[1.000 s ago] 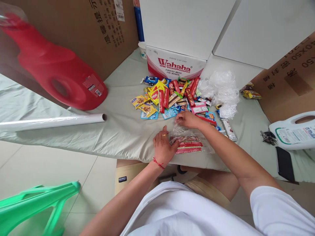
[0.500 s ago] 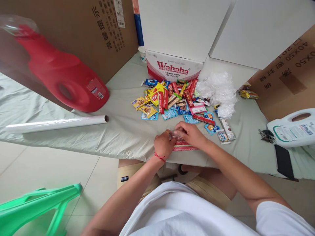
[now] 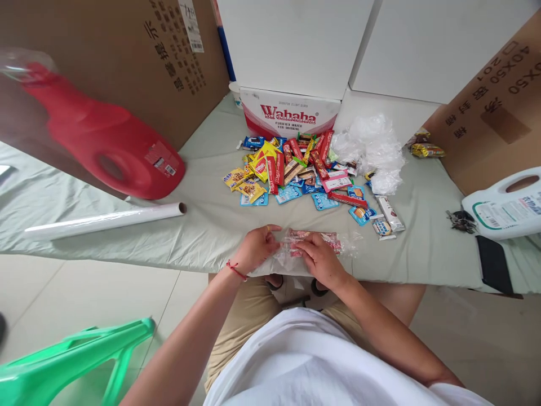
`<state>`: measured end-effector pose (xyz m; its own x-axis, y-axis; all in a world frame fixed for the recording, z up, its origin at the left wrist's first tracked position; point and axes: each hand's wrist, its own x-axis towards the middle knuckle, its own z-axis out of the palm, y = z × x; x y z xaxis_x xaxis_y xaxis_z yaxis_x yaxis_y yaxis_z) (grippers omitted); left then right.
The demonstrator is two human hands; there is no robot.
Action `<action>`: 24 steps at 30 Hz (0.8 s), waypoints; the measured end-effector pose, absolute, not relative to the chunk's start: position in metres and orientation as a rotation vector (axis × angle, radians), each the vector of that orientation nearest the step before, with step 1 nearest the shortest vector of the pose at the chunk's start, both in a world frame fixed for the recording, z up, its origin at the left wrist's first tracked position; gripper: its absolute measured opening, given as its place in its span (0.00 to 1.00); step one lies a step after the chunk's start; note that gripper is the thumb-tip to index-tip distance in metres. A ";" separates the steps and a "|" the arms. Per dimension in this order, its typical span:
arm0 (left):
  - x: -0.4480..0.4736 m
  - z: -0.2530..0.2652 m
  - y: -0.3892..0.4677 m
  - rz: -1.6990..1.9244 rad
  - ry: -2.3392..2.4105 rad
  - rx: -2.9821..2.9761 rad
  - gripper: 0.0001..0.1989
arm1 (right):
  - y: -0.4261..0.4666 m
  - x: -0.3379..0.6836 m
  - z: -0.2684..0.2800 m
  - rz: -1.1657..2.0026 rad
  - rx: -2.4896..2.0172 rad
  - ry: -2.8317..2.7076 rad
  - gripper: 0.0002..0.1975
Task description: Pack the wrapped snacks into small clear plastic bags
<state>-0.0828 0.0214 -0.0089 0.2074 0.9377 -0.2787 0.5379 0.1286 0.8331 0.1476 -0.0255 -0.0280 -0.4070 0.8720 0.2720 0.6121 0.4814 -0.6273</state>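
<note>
Near the front edge of the table lies a clear plastic bag [image 3: 349, 243] around red-wrapped snack bars [image 3: 335, 237]. My right hand [image 3: 321, 258] reaches over the bag, its fingers bent and pressed together on the plastic. At the bag's left end is my left hand [image 3: 255, 249], with a red string at the wrist. Its index finger is stretched out, apart from the thumb, close to the loose plastic; the other fingers are partly hidden. Behind the bag is a heap of packaged snacks [image 3: 291, 163], and a pile of clear bags [image 3: 374, 149] lies at its right.
A Wahaha carton [image 3: 291, 113] stands behind the snacks. To the left are a red jug [image 3: 110, 141] and a white roll [image 3: 110, 220]. A white bottle [image 3: 502, 208], keys [image 3: 461, 221] and a black phone [image 3: 492, 262] lie right. A green stool [image 3: 80, 349] stands on the floor.
My hands were close together over the red bars; now they are apart, the left hand moved left. The clear bag shows spread around the bars. The view has shifted slightly.
</note>
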 end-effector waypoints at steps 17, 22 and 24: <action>-0.082 -0.012 0.009 0.855 1.464 0.997 0.22 | -0.023 0.149 -0.032 0.518 -1.102 -1.980 0.15; -0.094 -0.009 -0.001 0.993 1.527 0.866 0.24 | -0.025 0.147 -0.033 0.507 -1.144 -1.987 0.15; -0.089 -0.007 -0.007 0.985 1.578 0.931 0.26 | -0.027 0.146 -0.031 0.506 -1.135 -2.056 0.14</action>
